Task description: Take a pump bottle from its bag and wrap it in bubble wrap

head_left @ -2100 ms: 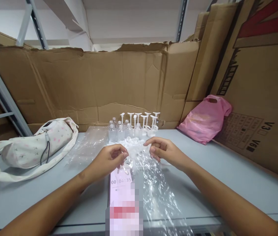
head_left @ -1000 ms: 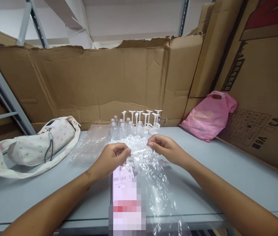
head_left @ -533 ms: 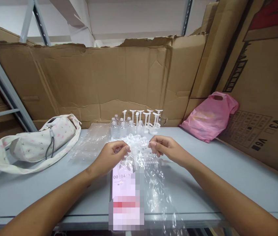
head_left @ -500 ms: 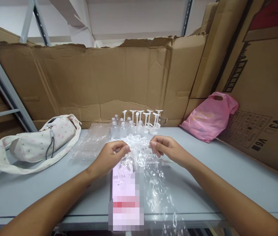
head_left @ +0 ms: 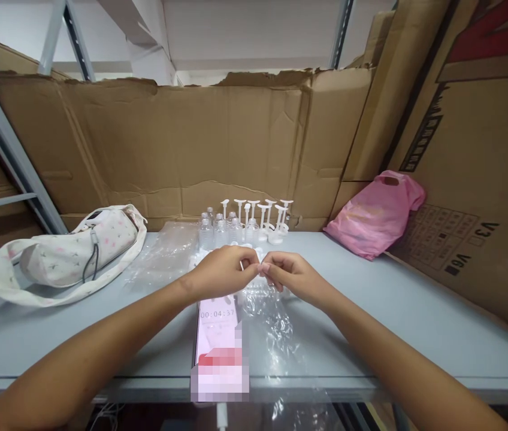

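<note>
Both hands pinch the clear plastic bag (head_left: 272, 323) mid-tabletop: left hand (head_left: 220, 272), right hand (head_left: 287, 272). I'd keep the grips close together, pulling evenly.

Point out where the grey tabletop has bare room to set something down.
Bare table lies right of the right hand, below the pink bag. Another patch lies front-left, below the fabric bag. The middle is crowded: bottles, phone, clear plastic bag, left hand.
</note>
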A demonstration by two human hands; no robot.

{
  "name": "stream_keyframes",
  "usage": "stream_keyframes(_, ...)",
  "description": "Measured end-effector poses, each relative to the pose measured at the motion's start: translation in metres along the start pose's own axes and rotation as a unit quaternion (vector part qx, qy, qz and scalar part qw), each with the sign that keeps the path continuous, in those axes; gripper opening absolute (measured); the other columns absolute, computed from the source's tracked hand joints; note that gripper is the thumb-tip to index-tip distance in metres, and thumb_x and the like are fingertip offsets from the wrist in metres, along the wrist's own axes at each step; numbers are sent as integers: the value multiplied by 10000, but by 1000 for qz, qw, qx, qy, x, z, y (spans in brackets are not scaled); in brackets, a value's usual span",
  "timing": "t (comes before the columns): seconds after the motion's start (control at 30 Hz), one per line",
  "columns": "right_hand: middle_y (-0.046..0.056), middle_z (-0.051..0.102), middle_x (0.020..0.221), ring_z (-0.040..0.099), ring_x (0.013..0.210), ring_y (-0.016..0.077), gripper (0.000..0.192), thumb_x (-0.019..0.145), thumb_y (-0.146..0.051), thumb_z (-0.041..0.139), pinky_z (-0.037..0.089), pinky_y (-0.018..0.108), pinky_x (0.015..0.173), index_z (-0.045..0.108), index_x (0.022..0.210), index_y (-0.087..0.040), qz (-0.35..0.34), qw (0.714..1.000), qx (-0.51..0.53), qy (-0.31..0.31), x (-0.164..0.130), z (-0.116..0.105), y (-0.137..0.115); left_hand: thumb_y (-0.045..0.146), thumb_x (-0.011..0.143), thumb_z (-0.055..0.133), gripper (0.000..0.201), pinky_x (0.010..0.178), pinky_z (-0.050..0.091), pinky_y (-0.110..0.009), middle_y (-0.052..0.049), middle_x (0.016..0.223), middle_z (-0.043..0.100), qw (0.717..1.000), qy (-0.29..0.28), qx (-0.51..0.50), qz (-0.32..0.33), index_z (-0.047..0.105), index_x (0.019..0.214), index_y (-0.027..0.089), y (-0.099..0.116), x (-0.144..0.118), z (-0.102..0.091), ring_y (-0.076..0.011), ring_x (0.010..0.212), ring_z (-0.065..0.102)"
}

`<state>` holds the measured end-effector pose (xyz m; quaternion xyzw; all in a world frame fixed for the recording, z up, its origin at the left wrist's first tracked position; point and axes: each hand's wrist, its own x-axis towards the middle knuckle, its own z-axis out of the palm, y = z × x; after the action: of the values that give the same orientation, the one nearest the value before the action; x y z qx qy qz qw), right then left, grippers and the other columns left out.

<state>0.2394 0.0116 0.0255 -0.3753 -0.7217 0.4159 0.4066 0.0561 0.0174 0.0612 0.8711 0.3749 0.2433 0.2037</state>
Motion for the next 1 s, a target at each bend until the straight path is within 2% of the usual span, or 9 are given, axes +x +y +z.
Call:
stream_keyframes(0.17,-48,448,529,395,465,81,282,791,-410,558,304,226,462,508,639,-178,-9,999,13,38,1,-4,1,385,829,460,288,418,257,-214,31,533,447,998,-13,-56,-21,510,627,187,4,13,3,-88,470,390)
stream_keyframes(0.37,-55,382,529,338,497,89,240,752,-342,529,258,236,474,482,573,-189,-27,997,11,77,4,-6,2,402,832,449,280,394,312,-200,30,544,473,990,-43,-126,-39,491,659,185,2,14,6,-76,434,429)
stream_keyframes(0.53,-64,338,515,275,493,87,204,720,-258,490,205,248,483,420,540,-194,-29,996,18,78,7,-4,5,371,842,447,277,415,324,-201,39,512,454,987,-51,-150,-31,446,632,191,-2,12,9,-70,429,409)
stream_keyframes(0.63,-66,324,510,269,494,89,205,707,-247,490,203,252,493,403,528,-196,-37,995,32,89,9,-8,7,366,844,445,281,426,328,-202,38,528,450,986,-51,-153,-33,435,626,189,-5,10,8,-68,440,397)
stream_keyframes(0.8,-66,318,492,262,479,86,217,679,-243,498,186,252,482,386,499,-198,-26,988,61,143,11,-23,10,379,846,434,283,424,316,-198,41,538,436,990,-19,-127,-56,446,640,185,-11,6,2,-69,447,394)
stream_keyframes(1.0,-62,339,485,278,465,80,203,658,-247,519,188,248,471,419,489,-194,-20,986,69,149,12,-27,8,386,856,421,295,436,324,-204,44,538,449,993,-18,-101,-65,424,634,191,-10,-2,-6,-75,448,402)
